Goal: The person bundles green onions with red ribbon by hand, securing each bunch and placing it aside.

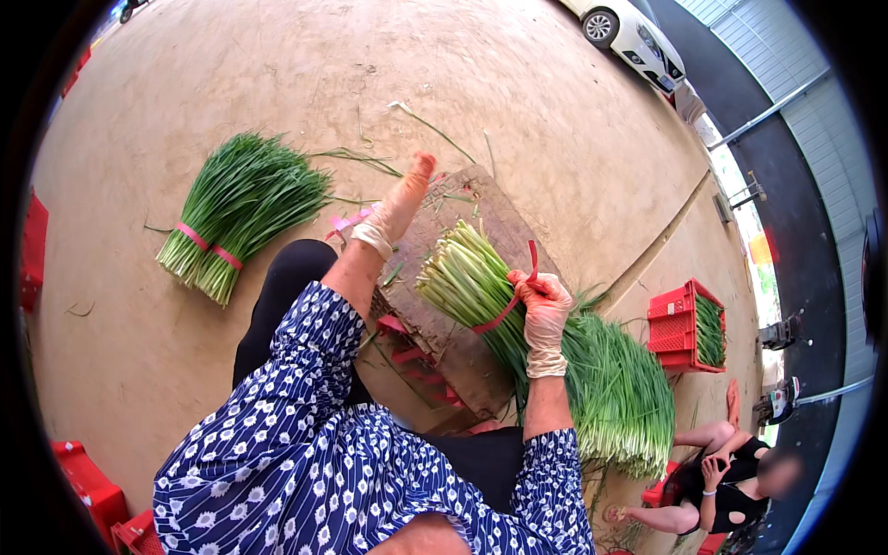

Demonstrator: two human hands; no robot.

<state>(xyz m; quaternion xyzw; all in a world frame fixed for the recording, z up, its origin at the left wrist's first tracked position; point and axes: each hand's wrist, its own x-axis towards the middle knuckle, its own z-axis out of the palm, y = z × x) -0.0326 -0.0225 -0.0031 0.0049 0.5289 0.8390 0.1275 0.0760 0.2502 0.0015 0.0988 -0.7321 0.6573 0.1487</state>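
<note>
My right hand [544,313], in a thin pale glove, is closed on a red tie strap [499,314] that runs around a thick bunch of garlic chives [460,276]; one end of the strap sticks up above my fingers. The bunch lies across a worn wooden board [435,324], its pale stem ends toward the board's middle. My left hand [400,208], gloved the same way, is held over the board's far left corner, apart from the bunch. Its fingers are stretched out, with nothing seen in them.
Two tied bunches of chives [245,208] lie on the floor at left. A large loose pile [620,398] is at my right, near a red crate [673,328] of greens. A person [731,472] sits at lower right. Red crates [88,481] stand lower left; a white car [638,42] is far right.
</note>
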